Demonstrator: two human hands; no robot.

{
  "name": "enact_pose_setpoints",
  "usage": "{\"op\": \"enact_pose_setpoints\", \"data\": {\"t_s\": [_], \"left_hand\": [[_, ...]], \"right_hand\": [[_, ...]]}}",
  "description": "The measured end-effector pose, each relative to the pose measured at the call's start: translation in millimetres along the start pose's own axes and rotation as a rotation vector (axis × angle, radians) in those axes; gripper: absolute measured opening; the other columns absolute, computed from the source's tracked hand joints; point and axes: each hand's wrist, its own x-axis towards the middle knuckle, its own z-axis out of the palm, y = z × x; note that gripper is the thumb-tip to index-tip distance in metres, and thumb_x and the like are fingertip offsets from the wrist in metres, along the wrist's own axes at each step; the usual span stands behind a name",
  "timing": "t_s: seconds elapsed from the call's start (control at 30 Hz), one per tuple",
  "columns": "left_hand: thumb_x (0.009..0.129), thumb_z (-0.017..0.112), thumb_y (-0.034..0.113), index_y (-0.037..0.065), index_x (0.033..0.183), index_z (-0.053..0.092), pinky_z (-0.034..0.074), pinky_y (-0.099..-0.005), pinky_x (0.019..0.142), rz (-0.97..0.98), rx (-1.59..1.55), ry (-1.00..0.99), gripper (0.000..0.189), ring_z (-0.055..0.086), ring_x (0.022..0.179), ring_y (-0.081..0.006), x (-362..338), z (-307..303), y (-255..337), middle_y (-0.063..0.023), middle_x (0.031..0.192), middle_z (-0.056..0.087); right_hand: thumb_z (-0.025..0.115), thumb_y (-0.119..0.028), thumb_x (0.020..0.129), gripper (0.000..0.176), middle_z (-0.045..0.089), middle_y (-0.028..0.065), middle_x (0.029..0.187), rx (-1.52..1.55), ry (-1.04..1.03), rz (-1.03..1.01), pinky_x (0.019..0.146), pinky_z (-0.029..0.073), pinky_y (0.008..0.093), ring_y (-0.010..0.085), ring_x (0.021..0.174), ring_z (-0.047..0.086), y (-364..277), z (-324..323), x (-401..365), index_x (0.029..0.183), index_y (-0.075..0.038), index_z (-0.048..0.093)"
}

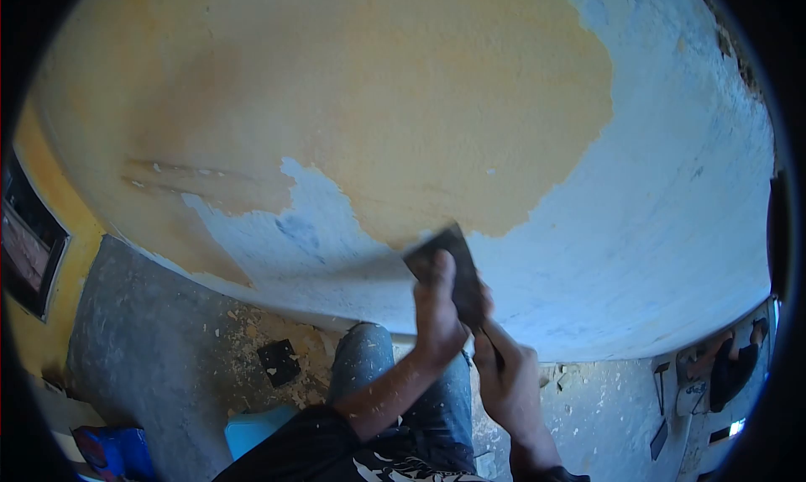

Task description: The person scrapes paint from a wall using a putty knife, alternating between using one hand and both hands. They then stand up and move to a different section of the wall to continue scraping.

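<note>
A wide, dark-bladed scraper (449, 268) is held in both hands against the wall, its front edge at the lower border of the yellow paint (453, 112). My left hand (438, 318) is closed on the blade, thumb lying along its upper face and the other fingers mostly hidden behind it. Lower down, my right hand (508, 377) wraps round the handle, which is largely covered by the fingers. Bare whitish wall (588, 255) shows below and to the right of the ragged paint edge.
Paint flakes (315, 348) litter the grey floor (151, 322) along the wall foot, around a dark square piece (279, 362). A light-blue plastic object (256, 432) and a blue packet (117, 450) are at lower left. Another person (735, 369) is at far right, near a long-handled tool (660, 415).
</note>
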Motion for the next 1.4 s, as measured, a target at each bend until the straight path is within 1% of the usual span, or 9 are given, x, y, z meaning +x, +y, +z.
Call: {"op": "enact_pose_setpoints", "data": {"t_s": [0.33,0.43,0.53,0.57,0.83,1.0,1.17,1.27,1.4], "left_hand": [[0.094,0.055,0.045,0.008,0.091,0.056,0.053,-0.0291,0.048,0.023,0.029,-0.035,0.038,0.062,0.056,-0.0153,-8.0,7.4,-13.2,-0.0050,0.070,0.061],[0.094,0.056,0.046,0.010,0.090,0.057,0.052,-0.0264,0.047,0.076,-0.026,0.079,0.036,0.061,0.054,-0.0135,4.9,5.3,-8.2,-0.0038,0.068,0.060],[0.094,0.054,0.050,0.010,0.091,0.051,0.048,-0.0264,0.048,0.191,0.072,0.117,0.041,0.056,0.058,-0.0122,8.0,15.7,22.8,-0.0019,0.072,0.055],[0.094,0.053,0.051,0.010,0.090,0.051,0.048,-0.0265,0.048,0.274,0.168,0.122,0.041,0.055,0.058,-0.0118,3.5,21.9,28.2,-0.0014,0.072,0.055],[0.092,0.056,0.052,0.006,0.089,0.054,0.050,-0.0275,0.050,0.000,0.172,0.081,0.047,0.057,0.054,-0.0156,-22.8,24.5,-51.6,-0.0044,0.068,0.057],[0.092,0.056,0.053,0.008,0.089,0.054,0.052,-0.0274,0.050,-0.011,0.081,0.123,0.045,0.058,0.053,-0.0154,-6.1,26.7,-49.4,-0.0037,0.068,0.057],[0.092,0.055,0.052,0.009,0.090,0.054,0.052,-0.0268,0.050,0.104,-0.207,-0.081,0.043,0.060,0.057,-0.0143,20.5,5.4,-5.7,-0.0036,0.071,0.058],[0.093,0.055,0.052,0.008,0.090,0.054,0.052,-0.0278,0.050,-0.083,-0.167,-0.026,0.043,0.059,0.056,-0.0152,3.5,-3.3,-18.0,-0.0040,0.070,0.058],[0.092,0.054,0.055,0.005,0.096,0.050,0.052,-0.0326,0.053,-0.042,0.102,-0.021,0.050,0.059,0.058,-0.0188,-4.4,8.2,-50.5,-0.0073,0.071,0.056]], "right_hand": [[0.049,-0.007,0.095,0.023,0.052,0.0223,0.059,0.044,0.007,0.084,0.049,0.040,0.0328,0.0217,0.049,0.057,7.3,-11.6,-4.2,0.108,0.009,0.058],[0.051,-0.007,0.093,0.024,0.054,0.0263,0.063,0.086,-0.027,0.093,0.051,0.043,0.0367,0.0329,0.052,0.060,0.2,-9.0,7.4,0.111,0.008,0.058],[0.053,-0.007,0.091,0.025,0.056,0.0321,0.075,0.213,-0.083,-0.132,0.060,0.047,0.0445,0.0469,0.075,0.058,-16.2,-4.0,27.1,0.113,0.004,0.059],[0.053,-0.007,0.091,0.025,0.056,0.0321,0.075,0.235,-0.058,-0.163,0.060,0.047,0.0445,0.0469,0.075,0.058,-15.3,-7.8,24.4,0.113,0.004,0.059],[0.055,-0.005,0.089,0.028,0.061,0.0264,0.070,0.077,0.013,0.102,0.057,0.048,0.0396,0.0412,0.065,0.065,16.5,-55.1,-29.4,0.113,0.009,0.058],[0.054,-0.004,0.089,0.029,0.061,0.0275,0.071,0.011,-0.016,0.037,0.057,0.049,0.0399,0.0421,0.064,0.064,15.7,-57.2,-10.2,0.115,0.009,0.057],[0.055,-0.007,0.090,0.025,0.060,0.0276,0.072,0.080,-0.067,-0.189,0.058,0.048,0.0416,0.0451,0.072,0.061,-2.7,-33.0,25.5,0.112,0.005,0.059],[0.053,-0.003,0.087,0.033,0.062,0.0286,0.076,0.028,-0.067,-0.148,0.061,0.051,0.0458,0.0446,0.071,0.063,2.1,-41.2,0.2,0.119,0.004,0.056],[0.052,-0.003,0.088,0.032,0.062,0.0295,0.077,-0.017,-0.010,0.007,0.061,0.050,0.0448,0.0451,0.071,0.063,10.3,-47.2,-10.4,0.118,0.004,0.056]]}}
